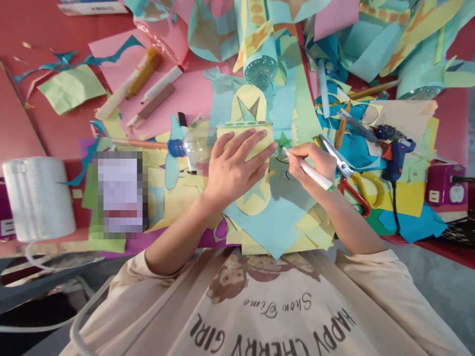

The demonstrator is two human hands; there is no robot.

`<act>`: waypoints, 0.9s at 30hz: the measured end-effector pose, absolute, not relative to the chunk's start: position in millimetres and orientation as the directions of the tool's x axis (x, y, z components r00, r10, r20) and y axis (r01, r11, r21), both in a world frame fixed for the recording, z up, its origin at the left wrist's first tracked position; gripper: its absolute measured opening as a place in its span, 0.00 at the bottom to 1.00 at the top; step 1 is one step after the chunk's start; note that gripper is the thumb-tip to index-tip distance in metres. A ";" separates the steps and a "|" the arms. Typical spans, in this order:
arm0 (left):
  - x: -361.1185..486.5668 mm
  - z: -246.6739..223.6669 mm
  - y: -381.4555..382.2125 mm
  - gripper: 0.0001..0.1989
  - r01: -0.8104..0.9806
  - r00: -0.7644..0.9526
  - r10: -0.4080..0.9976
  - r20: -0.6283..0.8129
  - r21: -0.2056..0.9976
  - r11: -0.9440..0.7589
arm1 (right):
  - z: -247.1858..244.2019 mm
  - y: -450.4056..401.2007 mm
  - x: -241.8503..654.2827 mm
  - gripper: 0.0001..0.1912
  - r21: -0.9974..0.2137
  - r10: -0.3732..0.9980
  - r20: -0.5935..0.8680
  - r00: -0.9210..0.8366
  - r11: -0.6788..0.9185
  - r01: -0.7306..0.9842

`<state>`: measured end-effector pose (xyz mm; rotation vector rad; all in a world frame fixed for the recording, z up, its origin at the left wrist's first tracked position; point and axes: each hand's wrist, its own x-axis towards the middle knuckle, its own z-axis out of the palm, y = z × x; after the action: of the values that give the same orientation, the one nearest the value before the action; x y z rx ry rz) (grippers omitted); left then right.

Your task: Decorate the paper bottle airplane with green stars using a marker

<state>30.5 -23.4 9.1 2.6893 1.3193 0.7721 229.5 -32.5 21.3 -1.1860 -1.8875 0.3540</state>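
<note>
Pale printed shirt cloth [260, 301] is seen nearest the camera, below the worktable's edge. At far left, a white zipped case [39, 198] is placed on the red tabletop, beside a device whose screen is blurred [120, 193]. Farther right, a clear bottle [200, 146] is laid on its side, its blue cap [176, 148] pointed left and its body wrapped in yellow paper [226, 132]. Across this wrap the left hand [237, 163] is laid palm down, its fingers extended and slightly apart. By the right hand [313, 160], a white marker [315, 174] is clamped between thumb and fingers, its tip directed at a green star [283, 140]; whether they touch cannot be told. Scissors [345, 169] are positioned just beyond, followed by a dark blue glue gun [397, 158].
</note>
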 end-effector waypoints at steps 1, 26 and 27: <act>30.6 9.2 -23.4 0.21 0.735 0.514 0.751 0.414 0.239 -0.634 | 20.9 -32.4 229.4 0.02 -0.621 0.841 0.511 -0.179 0.505 0.599; 30.8 9.1 -23.4 0.20 0.733 0.511 0.739 0.439 0.226 -0.642 | 23.6 -35.0 227.7 0.02 -0.652 0.859 0.489 -0.151 0.475 0.591; 30.8 9.2 -23.4 0.20 0.732 0.510 0.740 0.438 0.231 -0.641 | 22.4 -35.1 227.5 0.03 -0.650 0.855 0.495 -0.154 0.483 0.587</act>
<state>30.8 -23.4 9.2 2.7162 1.3233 0.8002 227.5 -35.1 22.4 -1.2074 -1.8532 0.3845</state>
